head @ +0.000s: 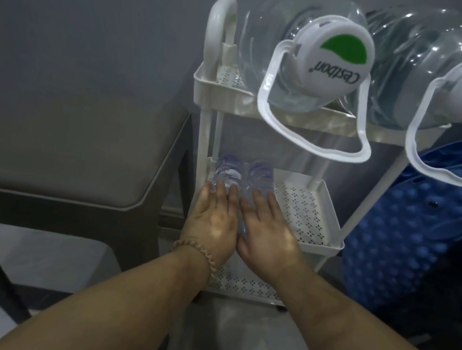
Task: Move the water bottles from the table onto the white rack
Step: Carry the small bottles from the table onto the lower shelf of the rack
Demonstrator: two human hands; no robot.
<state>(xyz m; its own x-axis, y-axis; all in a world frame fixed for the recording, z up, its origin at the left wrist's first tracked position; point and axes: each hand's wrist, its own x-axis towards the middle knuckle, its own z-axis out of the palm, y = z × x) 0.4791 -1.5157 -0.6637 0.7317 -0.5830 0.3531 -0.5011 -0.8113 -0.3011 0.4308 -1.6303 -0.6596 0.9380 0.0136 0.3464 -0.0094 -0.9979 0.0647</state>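
Both hands reach into the middle tier of the white perforated plastic 3-tier rack (224, 93). 2 small clear plastic water bottles (228, 171) lie there on their sides, side by side at the left end of the tray and pointing toward the back.

The left hand (213, 217), with a beaded bracelet (197, 250) on its wrist, lies flat on the left bottle. The right hand (268, 234) lies flat on the right one. The fingers of both are nearly straight; the thumbs are hidden.

On the top tier 2 large clear water jugs (263, 30) with white-and-green caps lie on their sides. Their white loop handles (309, 144) hang down in front of the opening above the hands.

A dark grey table (65, 135) stands just left of the rack, and a blue bumpy mat (410, 231) leans at its right.
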